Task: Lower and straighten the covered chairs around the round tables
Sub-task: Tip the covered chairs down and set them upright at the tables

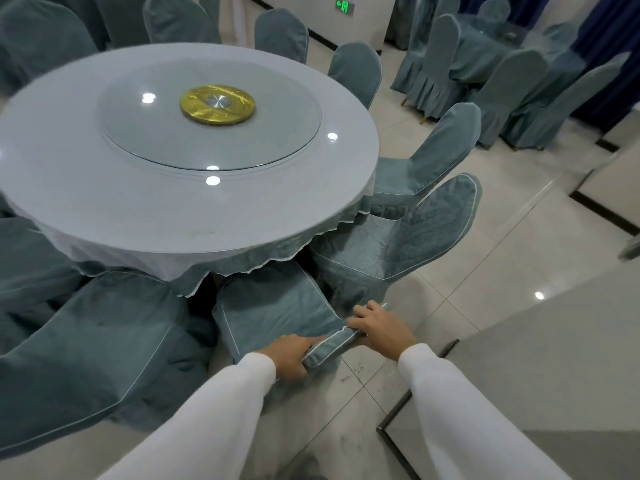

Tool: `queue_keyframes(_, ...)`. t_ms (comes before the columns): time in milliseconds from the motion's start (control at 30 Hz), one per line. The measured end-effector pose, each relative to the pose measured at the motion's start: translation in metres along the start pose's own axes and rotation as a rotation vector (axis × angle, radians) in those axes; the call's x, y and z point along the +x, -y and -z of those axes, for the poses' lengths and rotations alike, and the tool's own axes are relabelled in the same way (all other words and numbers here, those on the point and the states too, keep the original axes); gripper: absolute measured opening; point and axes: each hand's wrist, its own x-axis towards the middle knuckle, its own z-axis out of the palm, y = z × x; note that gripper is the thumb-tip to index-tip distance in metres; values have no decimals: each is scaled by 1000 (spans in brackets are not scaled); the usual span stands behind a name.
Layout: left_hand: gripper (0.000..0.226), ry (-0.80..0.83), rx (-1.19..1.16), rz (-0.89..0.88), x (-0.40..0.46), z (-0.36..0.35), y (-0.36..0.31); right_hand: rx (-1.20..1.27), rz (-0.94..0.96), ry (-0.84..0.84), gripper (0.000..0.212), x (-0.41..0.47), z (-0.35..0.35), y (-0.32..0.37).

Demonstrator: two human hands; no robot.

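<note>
1. The left hand [289, 355] is closed around the near end of the top edge of a covered chair's backrest [334, 344]; the right hand [379, 325] is laid over the far end of the same edge, fingers curled onto it. White sleeves are worn on both arms.
2. The held chair [273, 306] is seen directly below the camera, its seat pushed toward the skirt of the round table [187, 140]. Whether all its legs are on the floor cannot be told.
3. A second chair [398, 237] stands just beside it on the right, with its backrest leaning outward from the table; a third chair [86, 348] lies close on the left.
4. The step in hand is judged to be the setting down and squaring of the held chair.
5. Risks noted:
   - The loose cover may slip under the grip, so that the frame is twisted rather than straightened.
   - The seat may catch the tablecloth fringe [263, 261] if pushed further in, dragging the cloth.
   - The neighbouring chair on the right may be knocked, the gap between them being narrow.
</note>
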Motion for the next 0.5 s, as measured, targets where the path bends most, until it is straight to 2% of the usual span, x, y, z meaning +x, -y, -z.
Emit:
queue_keyframes(100, 87, -31, 10, 27, -8, 10, 18, 74, -42, -28, 27, 14, 2, 20)
queue_keyframes(233, 76, -115, -10, 91, -10, 19, 43, 177, -100, -24, 27, 39, 5, 39)
queue_keyframes(333, 74, -107, -81, 108, -12, 18, 49, 199, -124, -23, 26, 44, 3, 40)
queue_keyframes(500, 63, -67, -246, 81, -20, 24, 63, 427, -237, -29, 48, 36, -4, 36)
